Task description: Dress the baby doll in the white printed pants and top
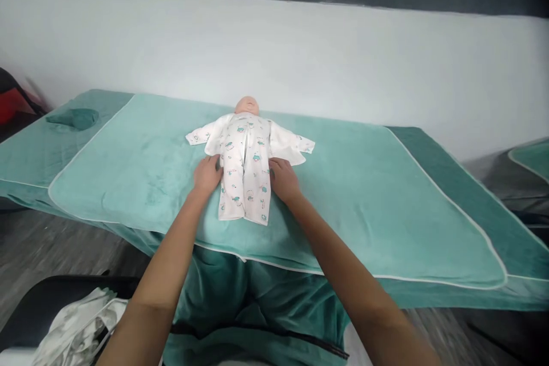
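A baby doll lies on its back, its bald head toward the wall. White baby pants with small teal and red prints cover its front, the legs pointing toward me. From under them spreads a white baby shirt, sleeves stretched out to both sides. At the left edge of the pants, my left hand is closed with the fabric at its curled fingers. My right hand grips the opposite edge at about the same height, just below the shirt's hem. Some fingertips are hidden by the fabric.
The doll lies on a teal blanket with white piping, over a massage bed with a face hole at left. A white wall stands behind. At lower left, a black chair holds crumpled pale cloth.
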Motion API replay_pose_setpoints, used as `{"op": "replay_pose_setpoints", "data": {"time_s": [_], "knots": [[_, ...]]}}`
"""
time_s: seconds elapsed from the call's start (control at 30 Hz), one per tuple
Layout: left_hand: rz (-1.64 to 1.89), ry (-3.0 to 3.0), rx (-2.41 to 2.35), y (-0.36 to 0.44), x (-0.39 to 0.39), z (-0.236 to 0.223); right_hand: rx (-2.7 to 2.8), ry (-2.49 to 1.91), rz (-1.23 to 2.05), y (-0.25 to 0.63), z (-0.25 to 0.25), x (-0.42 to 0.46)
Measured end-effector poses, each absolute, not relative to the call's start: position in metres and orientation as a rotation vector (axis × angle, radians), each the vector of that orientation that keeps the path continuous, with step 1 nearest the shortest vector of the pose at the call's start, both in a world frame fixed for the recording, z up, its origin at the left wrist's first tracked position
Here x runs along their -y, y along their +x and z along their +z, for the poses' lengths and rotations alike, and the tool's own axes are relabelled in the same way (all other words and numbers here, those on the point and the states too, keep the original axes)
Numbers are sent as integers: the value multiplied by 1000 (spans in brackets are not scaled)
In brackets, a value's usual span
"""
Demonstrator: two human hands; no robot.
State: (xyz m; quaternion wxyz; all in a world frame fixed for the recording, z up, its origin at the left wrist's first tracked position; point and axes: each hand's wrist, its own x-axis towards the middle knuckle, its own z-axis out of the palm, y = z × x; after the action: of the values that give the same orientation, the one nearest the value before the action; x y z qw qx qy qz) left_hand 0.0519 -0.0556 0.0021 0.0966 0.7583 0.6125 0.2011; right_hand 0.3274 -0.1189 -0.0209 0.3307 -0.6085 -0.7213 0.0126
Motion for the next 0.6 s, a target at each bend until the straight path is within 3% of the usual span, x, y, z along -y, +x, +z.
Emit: {"op": "replay_pose_setpoints", "data": {"time_s": [0.33,0.6], "knots": [[637,2297,-1871,57,37,-8,1787,-1620,66,333,-31,110],[594,2711,-1420,57,45,-7,1810,-1517,119,336,-25,112]]}}
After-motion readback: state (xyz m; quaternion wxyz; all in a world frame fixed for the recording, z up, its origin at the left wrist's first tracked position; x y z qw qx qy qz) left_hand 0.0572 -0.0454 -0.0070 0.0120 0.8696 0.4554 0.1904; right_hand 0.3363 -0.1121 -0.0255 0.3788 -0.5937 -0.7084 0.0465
